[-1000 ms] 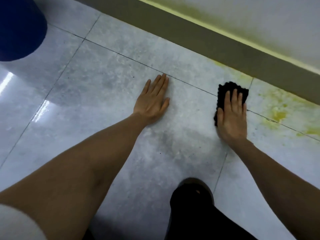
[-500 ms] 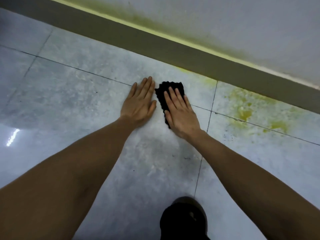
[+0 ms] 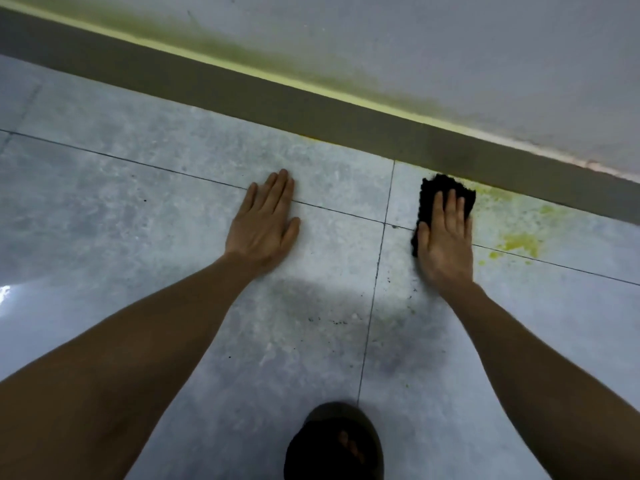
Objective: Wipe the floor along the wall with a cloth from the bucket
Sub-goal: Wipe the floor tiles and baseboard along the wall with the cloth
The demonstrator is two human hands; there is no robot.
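Note:
A black cloth (image 3: 429, 194) lies flat on the grey tiled floor (image 3: 138, 209), close to the dark skirting board (image 3: 311, 109) of the wall. My right hand (image 3: 445, 237) presses flat on the cloth, fingers together, covering its near half. My left hand (image 3: 265, 223) rests palm down on the bare tile to the left, fingers straight, holding nothing. A yellow-green stain (image 3: 519, 242) spreads on the floor just right of the cloth. The bucket is out of view.
The pale wall (image 3: 450, 46) carries a yellow-green smear above the skirting board. My foot in a dark sandal (image 3: 334, 445) is at the bottom centre. Small dark specks dot the tile near the vertical grout line (image 3: 375, 282).
My right hand has slid the cloth to the right, away from my left hand, up to the skirting board by the stain. The left hand stays planted on the tile.

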